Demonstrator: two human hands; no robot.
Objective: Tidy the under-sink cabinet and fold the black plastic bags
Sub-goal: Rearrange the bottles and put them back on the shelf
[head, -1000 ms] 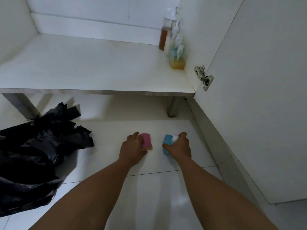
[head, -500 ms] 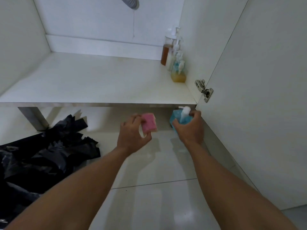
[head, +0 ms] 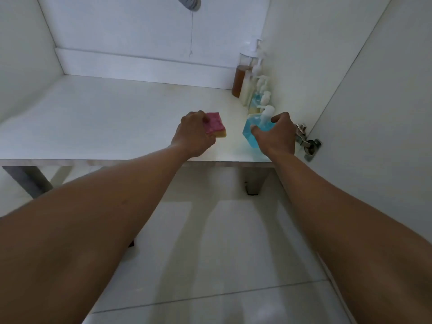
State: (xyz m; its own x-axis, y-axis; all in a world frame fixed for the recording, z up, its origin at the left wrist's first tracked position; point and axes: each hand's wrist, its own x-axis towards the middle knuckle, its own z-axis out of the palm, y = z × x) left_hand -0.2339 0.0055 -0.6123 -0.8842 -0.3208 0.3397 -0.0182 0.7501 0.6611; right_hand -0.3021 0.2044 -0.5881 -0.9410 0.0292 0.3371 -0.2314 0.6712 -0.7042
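Observation:
My left hand (head: 192, 135) grips a pink and yellow sponge (head: 216, 125) over the white cabinet shelf (head: 105, 120), near its front edge. A blue pump bottle (head: 256, 130) with a white pump head is held in my right hand (head: 277, 135), fingers curled round it, at the shelf's right front corner. The black plastic bags are out of view.
A row of pump bottles (head: 251, 87) stands along the cabinet's right wall, the rear one holding amber liquid. A metal hinge (head: 307, 142) sits on the open door (head: 378, 113) at right. A grey drain hose (head: 189, 2) hangs from above. Tiled floor (head: 210, 265) lies below the shelf.
Both hands rose from the floor up over the shelf, carrying the sponge and the blue bottle. The view tilted up, and the black bags left the frame.

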